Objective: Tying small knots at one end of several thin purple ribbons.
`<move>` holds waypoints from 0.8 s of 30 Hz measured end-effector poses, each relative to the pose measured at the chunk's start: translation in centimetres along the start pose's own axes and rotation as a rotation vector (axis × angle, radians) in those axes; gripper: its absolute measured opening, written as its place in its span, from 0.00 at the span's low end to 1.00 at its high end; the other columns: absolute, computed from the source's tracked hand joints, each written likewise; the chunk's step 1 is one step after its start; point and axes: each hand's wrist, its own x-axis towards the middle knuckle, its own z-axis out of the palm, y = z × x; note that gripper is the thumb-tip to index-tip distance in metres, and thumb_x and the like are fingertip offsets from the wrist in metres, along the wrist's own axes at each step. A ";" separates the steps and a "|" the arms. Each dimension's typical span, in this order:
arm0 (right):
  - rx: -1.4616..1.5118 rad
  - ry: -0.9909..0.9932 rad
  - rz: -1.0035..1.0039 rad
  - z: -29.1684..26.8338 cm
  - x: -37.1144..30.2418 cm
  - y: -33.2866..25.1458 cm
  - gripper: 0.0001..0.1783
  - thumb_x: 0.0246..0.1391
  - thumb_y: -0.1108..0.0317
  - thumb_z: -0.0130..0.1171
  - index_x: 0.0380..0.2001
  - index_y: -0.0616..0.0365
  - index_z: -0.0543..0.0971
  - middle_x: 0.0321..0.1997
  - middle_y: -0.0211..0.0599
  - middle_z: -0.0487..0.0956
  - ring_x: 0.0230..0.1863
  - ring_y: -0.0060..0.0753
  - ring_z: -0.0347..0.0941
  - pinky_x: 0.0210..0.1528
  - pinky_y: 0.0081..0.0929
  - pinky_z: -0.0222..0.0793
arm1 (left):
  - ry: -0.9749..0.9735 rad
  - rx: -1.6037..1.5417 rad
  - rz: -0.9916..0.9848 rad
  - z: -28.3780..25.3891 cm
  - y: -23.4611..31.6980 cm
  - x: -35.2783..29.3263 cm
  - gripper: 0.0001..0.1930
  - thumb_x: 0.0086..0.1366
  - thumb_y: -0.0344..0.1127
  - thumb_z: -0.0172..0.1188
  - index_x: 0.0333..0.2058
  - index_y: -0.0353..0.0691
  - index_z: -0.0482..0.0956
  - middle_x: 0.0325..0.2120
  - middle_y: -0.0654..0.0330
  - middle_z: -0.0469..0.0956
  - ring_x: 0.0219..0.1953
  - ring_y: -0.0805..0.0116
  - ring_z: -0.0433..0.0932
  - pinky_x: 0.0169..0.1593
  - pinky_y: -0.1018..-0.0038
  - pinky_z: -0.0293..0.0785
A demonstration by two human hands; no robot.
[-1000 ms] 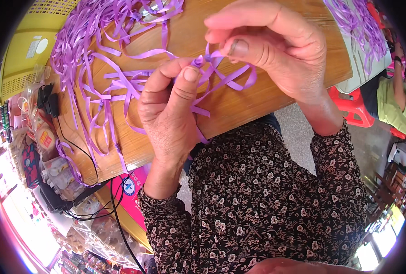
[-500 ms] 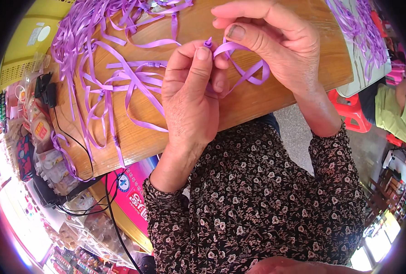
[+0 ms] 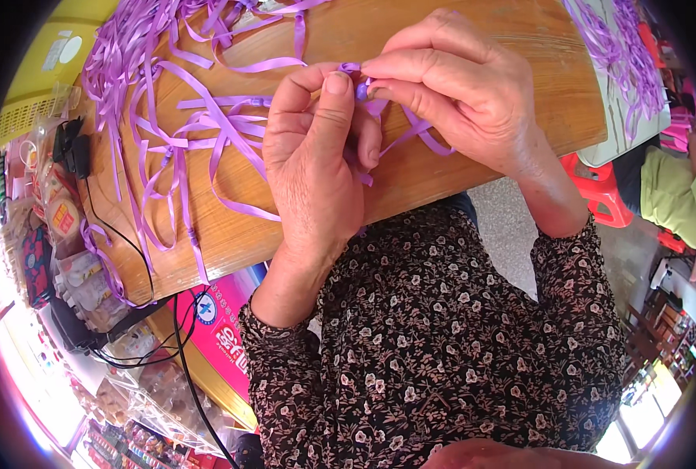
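My left hand (image 3: 317,148) is closed, pinching a purple ribbon (image 3: 350,68) between thumb and forefinger above the table. Opposite it, my right hand (image 3: 465,94) pinches the same ribbon, thumb against fingers, with its tips almost touching the left hand. A small blue-violet piece like a bead (image 3: 362,91) shows between the two hands on the ribbon. One end of the ribbon (image 3: 418,125) loops down beneath my right hand. Part of the ribbon is hidden behind the left fingers.
Purple ribbons (image 3: 121,86) lie heaped on the wooden table (image 3: 551,78) at the left, some with small knots or beads. More ribbons (image 3: 629,62) hang at the far right, above a red stool (image 3: 602,191). A black cable (image 3: 121,234), plastic packages (image 3: 62,219) and a yellow basket (image 3: 43,62) crowd the left.
My right hand has come left and down to the left hand, its fingers closing on the ribbon. The ribbon loop between the hands has shrunk. A blue-violet piece now shows there.
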 end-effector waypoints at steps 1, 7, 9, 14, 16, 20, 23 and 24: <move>-0.001 0.000 0.000 -0.2 0.2 0.9 0.09 0.45 0.71 0.63 0.33 0.57 0.79 0.28 0.31 0.77 0.28 0.29 0.76 0.28 0.22 0.71 | 0.000 0.007 -0.019 0.0 -0.1 0.0 0.06 0.67 0.34 0.50 0.37 0.37 0.70 0.18 0.64 0.70 0.13 0.80 0.62 0.17 0.85 0.56; -0.101 -0.124 0.036 -1.8 1.0 -1.1 0.10 0.43 0.77 0.64 0.33 0.60 0.79 0.33 0.35 0.78 0.33 0.36 0.76 0.33 0.24 0.68 | 0.000 -0.064 -0.086 -0.3 -0.2 0.2 0.06 0.66 0.33 0.50 0.37 0.37 0.70 0.19 0.63 0.72 0.14 0.80 0.62 0.17 0.86 0.56; 0.249 0.026 0.080 -0.6 0.0 0.2 0.11 0.47 0.83 0.58 0.37 0.64 0.77 0.36 0.37 0.78 0.37 0.22 0.73 0.33 0.15 0.66 | 0.031 -0.072 -0.073 0.1 -0.1 0.0 0.06 0.66 0.32 0.51 0.37 0.36 0.71 0.20 0.63 0.73 0.15 0.81 0.62 0.18 0.86 0.55; 0.261 0.003 0.233 -1.0 -0.2 -0.5 0.08 0.47 0.79 0.59 0.33 0.63 0.77 0.33 0.36 0.78 0.33 0.26 0.76 0.34 0.19 0.70 | -0.026 0.109 -0.010 0.1 0.0 -0.4 0.05 0.64 0.31 0.53 0.36 0.37 0.75 0.20 0.67 0.70 0.17 0.83 0.60 0.20 0.85 0.52; 0.265 -0.058 0.275 -1.1 -0.2 -0.6 0.10 0.46 0.84 0.57 0.35 0.67 0.77 0.38 0.42 0.78 0.38 0.28 0.75 0.38 0.20 0.70 | -0.010 0.110 0.006 0.3 0.0 -0.4 0.05 0.64 0.30 0.54 0.36 0.37 0.75 0.19 0.68 0.69 0.18 0.83 0.58 0.21 0.85 0.51; 0.279 -0.004 0.209 -1.0 -0.2 0.0 0.11 0.46 0.85 0.58 0.36 0.66 0.77 0.36 0.41 0.78 0.37 0.28 0.75 0.37 0.20 0.69 | 0.018 0.091 0.016 0.2 0.0 -0.5 0.05 0.62 0.29 0.55 0.36 0.36 0.75 0.18 0.71 0.66 0.18 0.84 0.56 0.21 0.84 0.49; 0.275 -0.028 0.187 -0.9 -0.2 0.1 0.12 0.45 0.85 0.59 0.36 0.66 0.77 0.36 0.41 0.77 0.36 0.28 0.74 0.37 0.20 0.69 | 0.055 0.100 0.022 0.2 0.0 -0.5 0.05 0.62 0.29 0.55 0.36 0.36 0.75 0.17 0.72 0.65 0.18 0.84 0.55 0.21 0.84 0.49; 0.293 -0.031 0.189 -0.8 -0.2 0.1 0.12 0.44 0.85 0.59 0.36 0.66 0.77 0.36 0.41 0.77 0.36 0.28 0.74 0.36 0.20 0.69 | 0.056 0.099 0.021 0.2 0.0 -0.5 0.05 0.62 0.29 0.55 0.36 0.36 0.75 0.17 0.72 0.65 0.18 0.84 0.55 0.21 0.84 0.49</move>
